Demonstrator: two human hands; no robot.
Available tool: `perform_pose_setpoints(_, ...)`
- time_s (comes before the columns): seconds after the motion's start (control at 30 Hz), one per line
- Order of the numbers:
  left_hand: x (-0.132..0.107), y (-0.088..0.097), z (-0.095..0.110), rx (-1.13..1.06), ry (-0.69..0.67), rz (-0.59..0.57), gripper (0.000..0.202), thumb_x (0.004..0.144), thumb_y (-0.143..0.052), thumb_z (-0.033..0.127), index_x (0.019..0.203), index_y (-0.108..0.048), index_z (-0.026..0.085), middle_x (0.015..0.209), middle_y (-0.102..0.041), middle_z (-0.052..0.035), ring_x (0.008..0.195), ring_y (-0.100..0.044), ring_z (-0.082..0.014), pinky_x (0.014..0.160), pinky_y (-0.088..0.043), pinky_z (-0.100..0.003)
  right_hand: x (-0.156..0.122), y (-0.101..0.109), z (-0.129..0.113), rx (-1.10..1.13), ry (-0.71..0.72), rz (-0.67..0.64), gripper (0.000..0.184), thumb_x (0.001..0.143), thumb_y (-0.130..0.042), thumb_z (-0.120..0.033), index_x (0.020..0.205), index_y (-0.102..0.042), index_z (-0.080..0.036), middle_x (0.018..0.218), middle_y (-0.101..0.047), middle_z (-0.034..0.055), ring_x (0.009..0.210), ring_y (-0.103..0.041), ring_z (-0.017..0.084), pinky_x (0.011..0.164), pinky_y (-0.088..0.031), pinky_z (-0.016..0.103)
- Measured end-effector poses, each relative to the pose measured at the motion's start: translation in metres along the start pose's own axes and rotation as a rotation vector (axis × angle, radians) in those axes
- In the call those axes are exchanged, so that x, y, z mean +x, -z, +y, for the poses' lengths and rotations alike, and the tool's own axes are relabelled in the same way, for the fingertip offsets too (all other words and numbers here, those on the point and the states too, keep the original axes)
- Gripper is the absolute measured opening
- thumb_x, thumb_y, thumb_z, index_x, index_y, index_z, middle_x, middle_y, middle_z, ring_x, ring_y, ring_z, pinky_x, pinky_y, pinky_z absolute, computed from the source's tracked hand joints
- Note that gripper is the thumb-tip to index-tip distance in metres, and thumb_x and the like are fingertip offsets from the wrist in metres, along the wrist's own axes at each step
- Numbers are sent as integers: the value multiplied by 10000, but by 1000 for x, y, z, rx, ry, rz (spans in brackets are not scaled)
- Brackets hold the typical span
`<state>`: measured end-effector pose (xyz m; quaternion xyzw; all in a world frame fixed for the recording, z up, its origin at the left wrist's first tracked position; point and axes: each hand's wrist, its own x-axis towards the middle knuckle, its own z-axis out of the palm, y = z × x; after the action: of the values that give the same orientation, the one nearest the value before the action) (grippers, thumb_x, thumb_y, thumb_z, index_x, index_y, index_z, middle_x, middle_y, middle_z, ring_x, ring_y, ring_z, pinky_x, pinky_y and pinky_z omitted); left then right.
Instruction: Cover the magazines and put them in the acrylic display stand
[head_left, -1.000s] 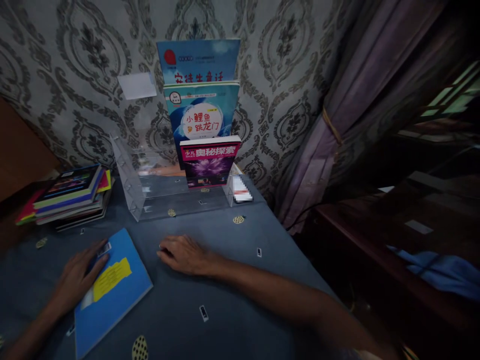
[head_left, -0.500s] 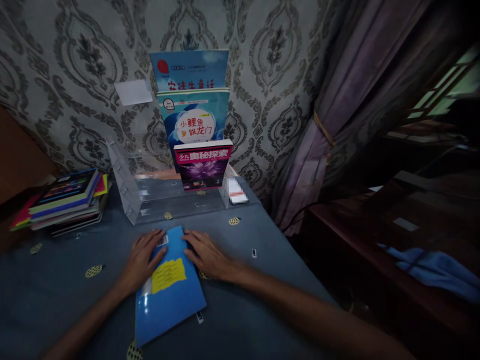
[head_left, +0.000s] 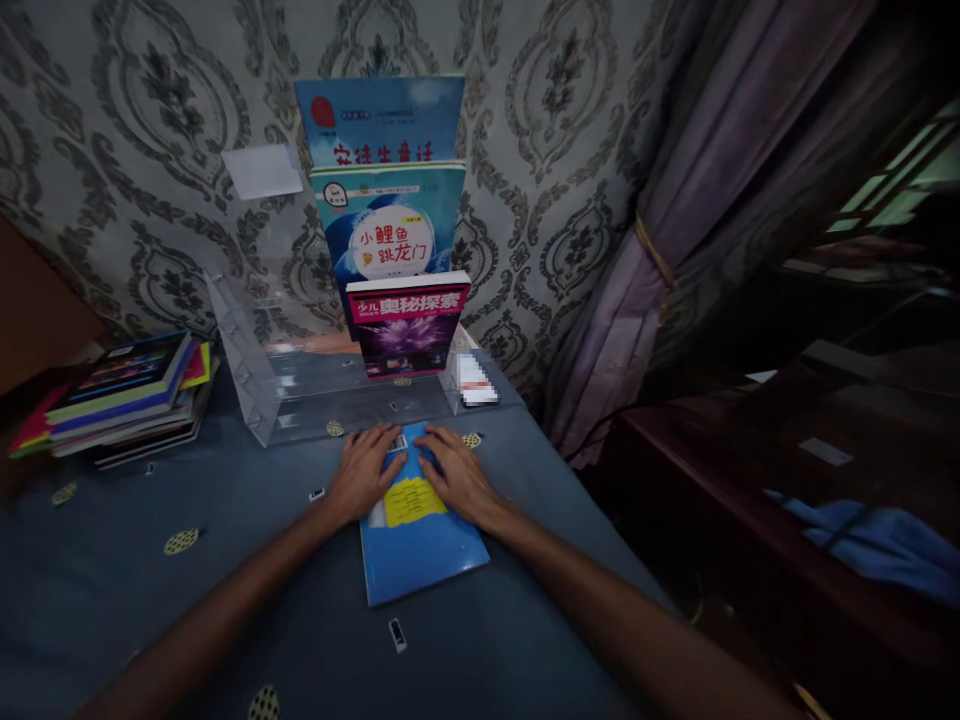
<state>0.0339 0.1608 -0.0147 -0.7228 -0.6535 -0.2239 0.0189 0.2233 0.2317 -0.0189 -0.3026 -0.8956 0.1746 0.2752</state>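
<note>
You've got a dim shot, murky past the right edge of the surface (head_left: 255, 500) despite a faint window (head_left: 892, 208). Clear rack (head_left: 244, 350) shows glare, pixelated patch (head_left: 477, 378) by the far right corner.

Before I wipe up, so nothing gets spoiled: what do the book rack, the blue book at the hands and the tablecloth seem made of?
The book rack is probably clear plastic, glossy: things behind show through between highlights. The blue book looks like paper, its thin card cover flat and printed. The tablecloth may be matte fabric: no glare, but no visible weave.
</note>
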Motion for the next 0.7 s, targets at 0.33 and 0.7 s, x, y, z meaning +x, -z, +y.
perform_pose_setpoints(0.33, -1, 2, -1, -78, -23, 9, 371, 1006, -431, 275, 1340, -563, 178, 1388, -605, -126, 1325, -524, -248, 1158, -316, -514, -1, -6, 2, -148, 90, -81, 441, 1013, -400, -291, 1387, -567, -130, 1470, -532, 179, 1405, -448, 286, 1163, -380, 522)
perform_pose_setpoints(0.7, 0, 7, -3, -29, -71, 11, 358, 1000, -443, 260, 1322, -578, 179, 1392, -599, -121, 1313, -530, -248, 1147, -357, -503, -5, -10, -1, -178, 62, -71, 453, 1005, -405, -278, 1398, -570, -125, 1495, -513, 175, 1437, -420, 296, 1169, -394, 525)
